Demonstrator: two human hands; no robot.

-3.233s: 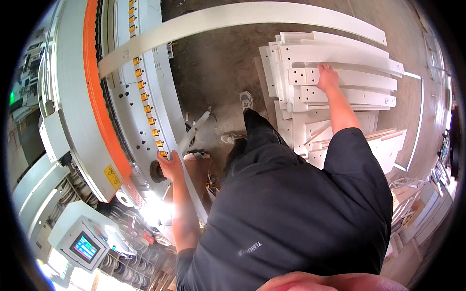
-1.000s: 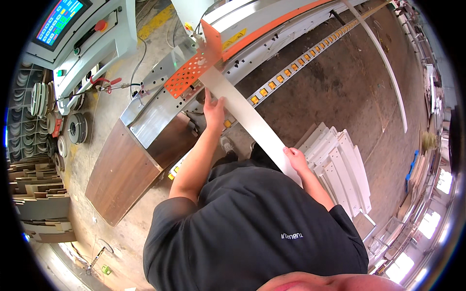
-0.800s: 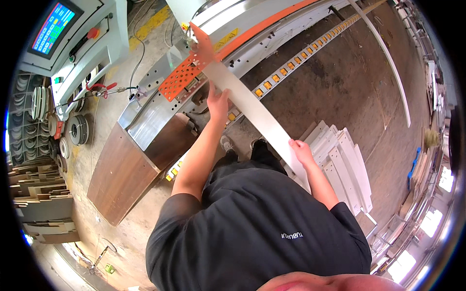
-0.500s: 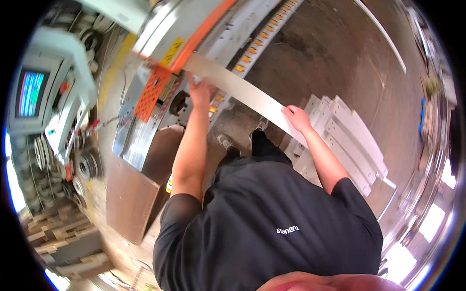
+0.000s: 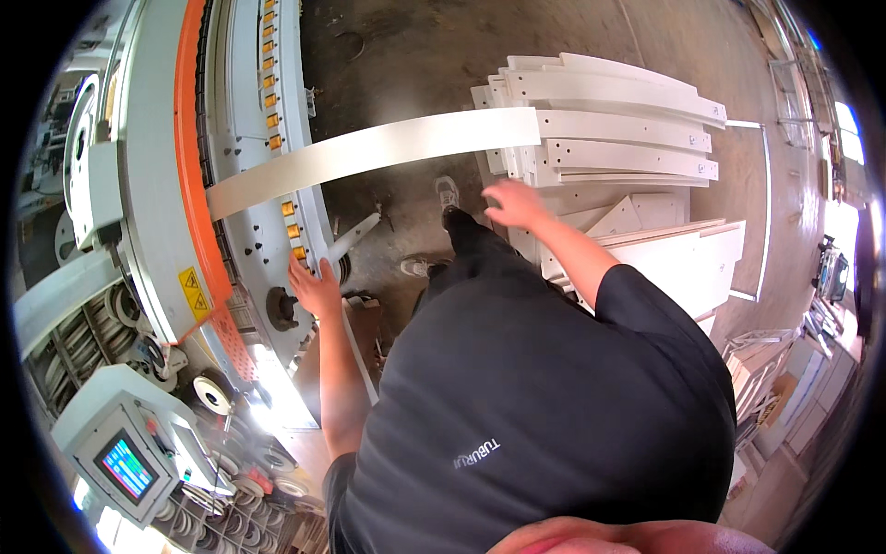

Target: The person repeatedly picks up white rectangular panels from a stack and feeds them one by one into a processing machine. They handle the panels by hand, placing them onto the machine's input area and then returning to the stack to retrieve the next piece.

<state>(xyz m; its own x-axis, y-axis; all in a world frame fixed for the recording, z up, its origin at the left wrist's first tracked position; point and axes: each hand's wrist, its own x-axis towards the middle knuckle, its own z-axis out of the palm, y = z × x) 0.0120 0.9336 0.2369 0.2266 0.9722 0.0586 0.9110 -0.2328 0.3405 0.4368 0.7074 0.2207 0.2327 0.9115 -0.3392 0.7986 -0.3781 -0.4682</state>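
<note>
A long white board (image 5: 388, 152) reaches from under the orange-edged cover of a machine (image 5: 191, 120) across its roller rail (image 5: 274, 115), its free end out to the right. Neither of my hands touches it. Near the rail's close end, beside a dark round machine part (image 5: 281, 309), my left hand (image 5: 316, 288) is open with its fingers spread. My right hand (image 5: 517, 204) hangs in the air below the board's free end, open and holding nothing, its fingers loosely bent.
White boards with holes (image 5: 618, 125) lie stacked on the right, with wider white panels (image 5: 678, 268) nearer me. A control panel with a lit screen (image 5: 129, 466) stands at the lower left, among shelves of banding rolls (image 5: 212, 394). My shoes (image 5: 447, 191) are on the concrete floor.
Both hands have let go of the white board and drawn back from it. The view has turned right, so the machine now appears further left and the stacked boards higher.
</note>
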